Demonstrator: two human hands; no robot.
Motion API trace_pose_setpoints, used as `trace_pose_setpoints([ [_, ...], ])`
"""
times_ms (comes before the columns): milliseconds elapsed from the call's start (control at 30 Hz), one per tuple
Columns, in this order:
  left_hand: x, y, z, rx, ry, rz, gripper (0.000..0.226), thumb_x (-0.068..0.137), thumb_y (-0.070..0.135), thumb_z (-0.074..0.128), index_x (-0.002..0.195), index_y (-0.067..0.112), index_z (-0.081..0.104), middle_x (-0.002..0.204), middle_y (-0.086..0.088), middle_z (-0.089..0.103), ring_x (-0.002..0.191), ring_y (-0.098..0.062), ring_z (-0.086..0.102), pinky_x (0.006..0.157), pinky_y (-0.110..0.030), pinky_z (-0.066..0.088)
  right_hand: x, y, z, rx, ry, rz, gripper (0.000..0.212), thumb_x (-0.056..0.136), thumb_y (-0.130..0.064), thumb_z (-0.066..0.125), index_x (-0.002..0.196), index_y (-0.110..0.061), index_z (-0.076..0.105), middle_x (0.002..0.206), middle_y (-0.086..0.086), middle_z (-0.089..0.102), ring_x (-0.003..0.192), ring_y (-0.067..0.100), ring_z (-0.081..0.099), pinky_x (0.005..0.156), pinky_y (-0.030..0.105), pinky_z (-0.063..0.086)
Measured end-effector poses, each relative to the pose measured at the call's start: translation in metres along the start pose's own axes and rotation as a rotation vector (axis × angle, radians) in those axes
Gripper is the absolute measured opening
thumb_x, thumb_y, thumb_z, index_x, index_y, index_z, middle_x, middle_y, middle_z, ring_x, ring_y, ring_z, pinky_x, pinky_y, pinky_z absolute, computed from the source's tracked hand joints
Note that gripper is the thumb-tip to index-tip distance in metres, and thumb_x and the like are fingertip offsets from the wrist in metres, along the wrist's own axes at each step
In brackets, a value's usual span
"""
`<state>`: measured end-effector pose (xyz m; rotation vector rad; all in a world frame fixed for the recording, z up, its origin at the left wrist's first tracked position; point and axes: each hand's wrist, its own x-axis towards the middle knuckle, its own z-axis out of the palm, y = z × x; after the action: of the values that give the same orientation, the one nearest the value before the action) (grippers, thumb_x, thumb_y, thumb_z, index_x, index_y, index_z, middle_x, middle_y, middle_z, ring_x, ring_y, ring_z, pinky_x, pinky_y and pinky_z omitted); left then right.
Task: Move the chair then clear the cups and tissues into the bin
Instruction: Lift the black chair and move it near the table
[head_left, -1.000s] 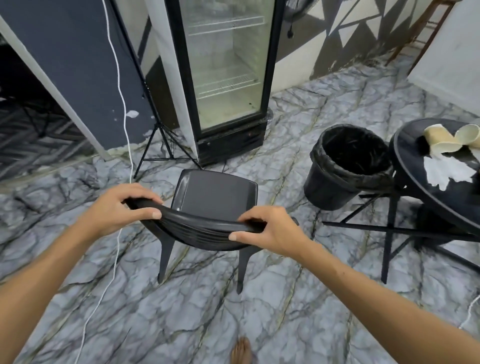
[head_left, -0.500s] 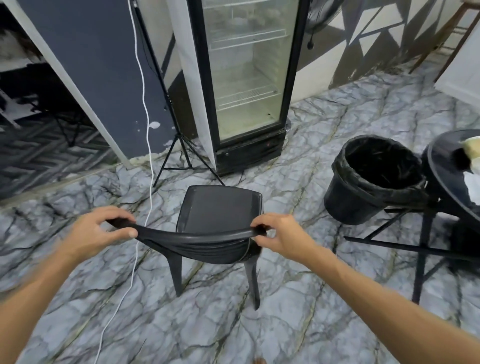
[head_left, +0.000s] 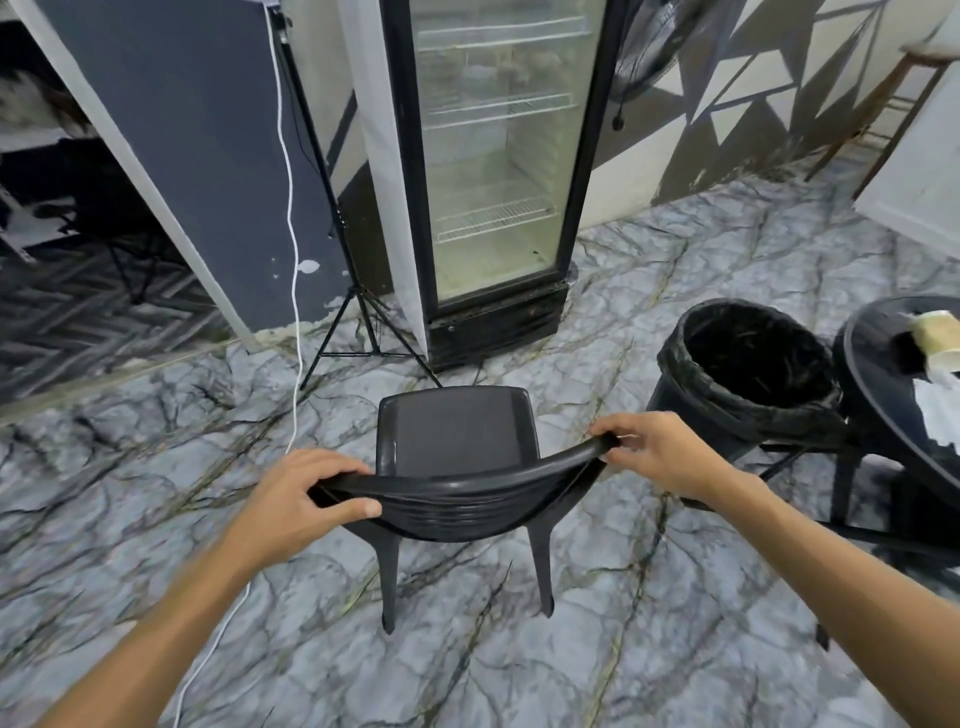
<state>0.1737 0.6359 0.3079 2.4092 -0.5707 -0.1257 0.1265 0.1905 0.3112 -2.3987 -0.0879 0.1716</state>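
Both hands, left hand (head_left: 296, 499) and right hand (head_left: 657, 454), gripped the chair (head_left: 457, 467) back, left of the bin (head_left: 748, 374). Chair-moving step; next, probably release and reach for the cup (head_left: 937, 338).

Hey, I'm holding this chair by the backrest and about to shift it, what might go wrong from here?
1. The white cable trails over the floor just left of the chair; a leg may snag or drag it.
2. The tripod stand stands just ahead; pushing forward might knock it.
3. The left hand and right hand grip only the backrest ends, so the chair may tip or twist.
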Motion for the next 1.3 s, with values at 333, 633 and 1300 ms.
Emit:
trace_pose_setpoints([
  [333, 0.013, -0.005, -0.002, -0.068, -0.086, -0.083, 0.015, 0.075, 0.045, 0.084, 0.089, 0.042, 0.078, 0.095, 0.024, 0.072, 0.095, 0.000, 0.060, 0.080, -0.026, 0.048, 0.006, -0.035, 0.024, -0.176, -0.099, -0.202, 0.041, 0.082, -0.050, 0.075, 0.112, -0.023, 0.070, 0.099, -0.010, 0.068, 0.091, 0.006, 0.059, 0.081, 0.025, 0.050],
  [633, 0.014, -0.004, -0.002, -0.043, -0.059, -0.089, 0.021, 0.065, 0.047, 0.089, 0.080, 0.038, 0.078, 0.095, 0.028, 0.070, 0.097, -0.002, 0.058, 0.080, -0.015, 0.044, 0.016, -0.028, 0.038, -0.068, -0.031, -0.178, 0.011, 0.085, -0.024, 0.078, 0.096, -0.024, 0.076, 0.088, -0.010, 0.072, 0.083, 0.007, 0.064, 0.077, 0.035, 0.055],
  [1300, 0.030, -0.010, -0.024, 0.015, -0.325, -0.046, 0.066, 0.061, 0.088, 0.060, 0.096, 0.035, 0.075, 0.097, 0.017, 0.071, 0.087, -0.004, 0.063, 0.072, -0.026, 0.048, 0.023, -0.031, 0.018, -0.067, -0.241, -0.131, 0.063, 0.072, -0.083, 0.059, 0.103, -0.030, 0.072, 0.093, -0.014, 0.065, 0.088, 0.006, 0.062, 0.079, 0.030, 0.053],
])
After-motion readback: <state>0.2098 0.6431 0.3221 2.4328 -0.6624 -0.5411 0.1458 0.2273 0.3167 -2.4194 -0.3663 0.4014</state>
